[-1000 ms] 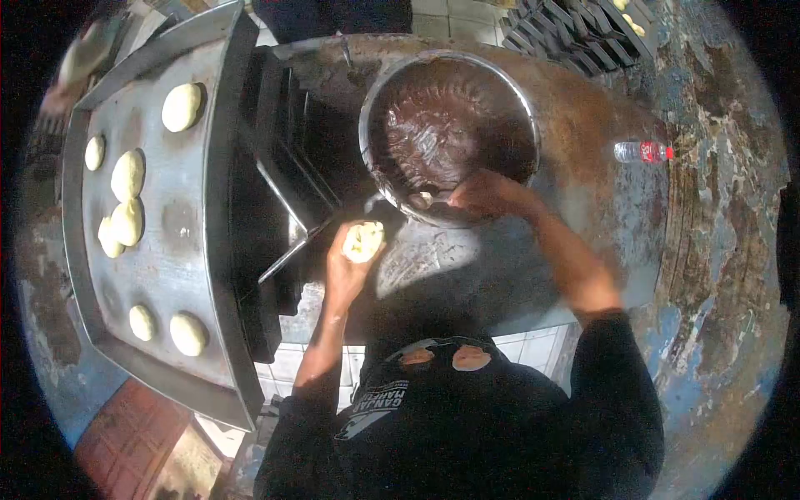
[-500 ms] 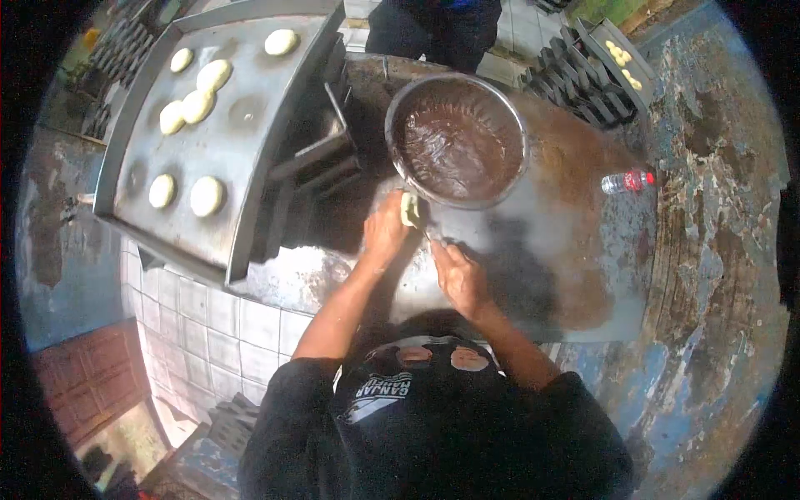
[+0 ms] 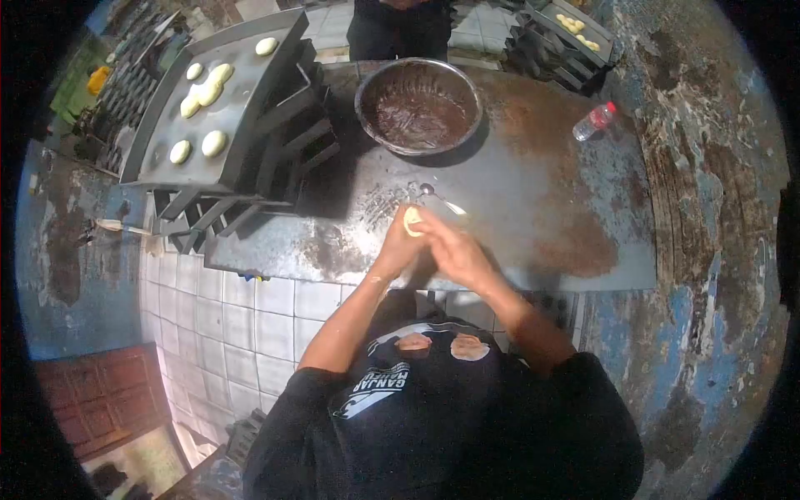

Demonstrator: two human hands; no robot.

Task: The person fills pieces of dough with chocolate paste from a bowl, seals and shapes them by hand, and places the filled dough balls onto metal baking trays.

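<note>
While the left hand [image 3: 400, 247] cups the dough [image 3: 412, 221] in curled fingers, the right hand [image 3: 457, 252] rests nearly straight fingers against it | dough over the desk [image 3: 508, 200], near the spoon [image 3: 428, 190] | probably soft, light, easily torn; best cradled from beneath.
</note>
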